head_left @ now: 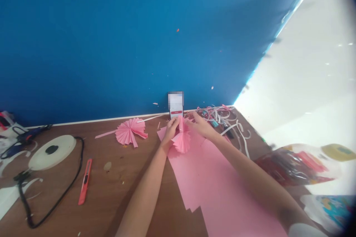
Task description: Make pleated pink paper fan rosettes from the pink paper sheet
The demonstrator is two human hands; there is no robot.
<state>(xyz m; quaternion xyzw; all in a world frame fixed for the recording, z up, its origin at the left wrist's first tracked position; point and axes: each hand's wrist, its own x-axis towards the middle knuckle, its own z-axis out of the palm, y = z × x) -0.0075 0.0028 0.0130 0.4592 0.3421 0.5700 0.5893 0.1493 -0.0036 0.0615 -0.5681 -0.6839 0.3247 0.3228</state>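
Observation:
A pleated pink paper fan (183,143) stands spread out in front of me, over a large pink paper sheet (217,177). My left hand (171,129) is closed, its thumb and fingers pinching the fan's upper left part. At the fan's right edge is my right hand (202,126), its fingers stretched out and slightly blurred; whether they touch the folds is unclear. Just behind the hands, a phone (176,104) with a lit screen leans against the wall. Another pleated pink paper rosette (130,132) lies to the left, with narrow paper strips beside it.
On the left of the brown table (111,192) lie a red box cutter (85,181), a round white disc (52,152) and a black cable (80,159). Tangled paper strips (222,116) lie at the back right. A clear plastic bag (297,164) sits at the right edge.

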